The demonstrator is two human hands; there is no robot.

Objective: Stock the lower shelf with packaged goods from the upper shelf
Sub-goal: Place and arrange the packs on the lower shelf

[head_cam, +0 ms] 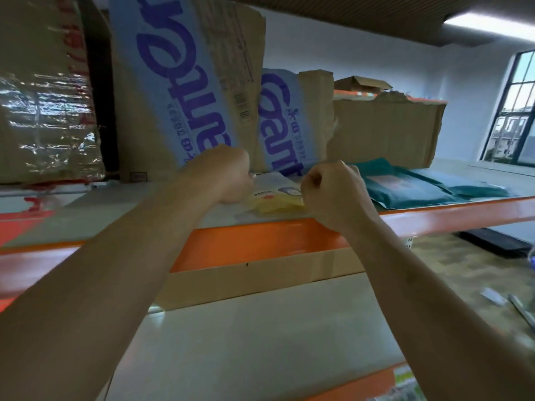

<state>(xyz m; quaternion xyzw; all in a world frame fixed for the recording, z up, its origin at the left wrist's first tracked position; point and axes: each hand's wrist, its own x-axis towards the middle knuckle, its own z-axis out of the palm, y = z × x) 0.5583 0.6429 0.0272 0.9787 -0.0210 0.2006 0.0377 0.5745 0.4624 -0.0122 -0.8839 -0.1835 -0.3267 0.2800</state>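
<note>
Upper shelf [434, 216] edge: left hand [228, 176], right hand [333, 193] grip yellow package [275, 199]; teal packs [411, 189] beside.

Shelf [463, 211]: cartons [185, 82], yellow packet [275, 198], teal packets [405, 189]

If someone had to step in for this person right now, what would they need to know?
Left hand: curled on the left edge of the yellow package.
Right hand: curled on its right edge.
The package lies on the upper shelf, in front of the cardboard boxes; teal packages lie to its right.
Done: no package seen on the lower shelf yet.
Left: bring this package down, then probably the teal ones.
</note>
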